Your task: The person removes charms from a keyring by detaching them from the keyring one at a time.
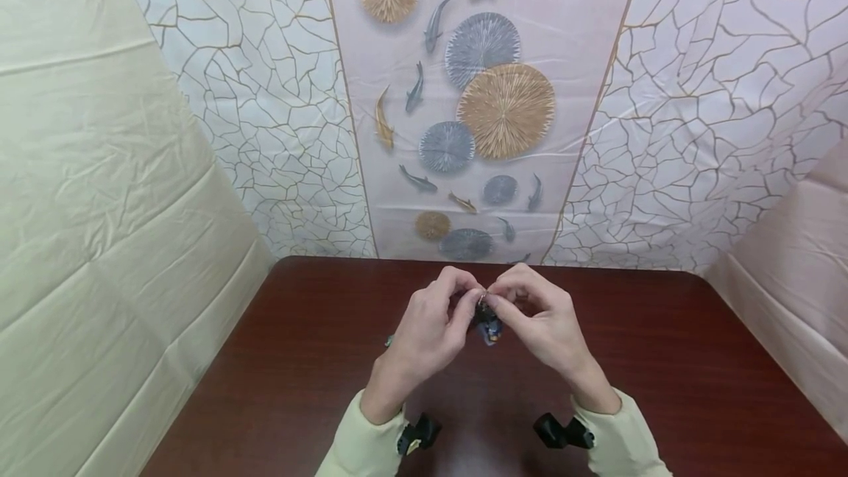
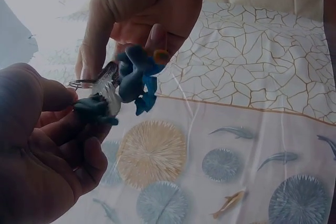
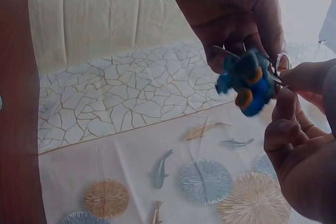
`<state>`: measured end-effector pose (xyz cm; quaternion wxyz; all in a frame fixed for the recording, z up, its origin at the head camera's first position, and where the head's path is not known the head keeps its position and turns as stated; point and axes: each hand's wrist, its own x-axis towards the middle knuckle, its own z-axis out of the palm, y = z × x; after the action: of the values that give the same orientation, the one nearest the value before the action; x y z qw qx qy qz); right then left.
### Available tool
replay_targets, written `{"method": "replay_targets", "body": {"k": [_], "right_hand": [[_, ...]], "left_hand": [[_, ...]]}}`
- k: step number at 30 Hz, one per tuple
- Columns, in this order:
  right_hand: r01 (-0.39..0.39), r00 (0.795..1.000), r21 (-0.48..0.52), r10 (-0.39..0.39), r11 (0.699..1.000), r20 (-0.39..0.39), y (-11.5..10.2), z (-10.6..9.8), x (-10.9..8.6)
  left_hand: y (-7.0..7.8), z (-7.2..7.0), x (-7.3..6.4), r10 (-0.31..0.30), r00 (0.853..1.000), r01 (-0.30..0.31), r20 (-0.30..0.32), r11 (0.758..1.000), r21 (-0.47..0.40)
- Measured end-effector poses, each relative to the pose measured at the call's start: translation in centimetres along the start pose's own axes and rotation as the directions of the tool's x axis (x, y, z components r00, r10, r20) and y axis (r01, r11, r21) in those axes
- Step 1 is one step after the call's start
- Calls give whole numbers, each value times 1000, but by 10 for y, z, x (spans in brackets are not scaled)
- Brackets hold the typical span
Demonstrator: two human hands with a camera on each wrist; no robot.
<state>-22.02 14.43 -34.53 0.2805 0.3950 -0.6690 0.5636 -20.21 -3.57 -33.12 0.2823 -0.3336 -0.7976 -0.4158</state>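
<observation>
Above the table, both hands meet at a keychain [image 1: 490,330] with small blue, dark teal and orange charms hanging from it. Its metal ring [image 3: 284,60] shows in the right wrist view between the fingertips. The left hand [image 1: 433,322] pinches the metal part from the left with thumb and index finger. From the other side the right hand [image 1: 539,319] pinches the ring between thumb and forefinger. In the left wrist view the charms [image 2: 132,80] dangle between the two hands, and fingers partly cover the metal pieces.
A dark reddish-brown table [image 1: 298,389] lies below the hands. Something small and green [image 1: 389,341] shows beside the left wrist, mostly hidden. Patterned cloth [image 1: 450,94] hangs behind the table, with pale cloth at both sides. Black cameras [image 1: 419,433] are strapped to the wrists.
</observation>
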Motion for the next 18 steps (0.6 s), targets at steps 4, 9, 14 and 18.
{"method": "replay_targets", "body": {"k": [4, 9, 14, 18], "right_hand": [[-43, 999, -45, 43, 998, 9, -3, 0, 1], [-144, 989, -112, 148, 983, 30, -3, -2, -1], [-233, 966, -153, 247, 960, 82, -6, -2, -1], [-264, 955, -157, 281, 952, 98, -7, -1, 0]], "left_hand": [[-1, -1, 1, -6, 1000, 6, -17, 1000, -10], [-2, -1, 2, 6, 999, -7, -31, 1000, -17], [-4, 0, 2, 29, 999, -29, -13, 999, 14], [-6, 1, 1, 34, 999, -34, 20, 999, 41]]}}
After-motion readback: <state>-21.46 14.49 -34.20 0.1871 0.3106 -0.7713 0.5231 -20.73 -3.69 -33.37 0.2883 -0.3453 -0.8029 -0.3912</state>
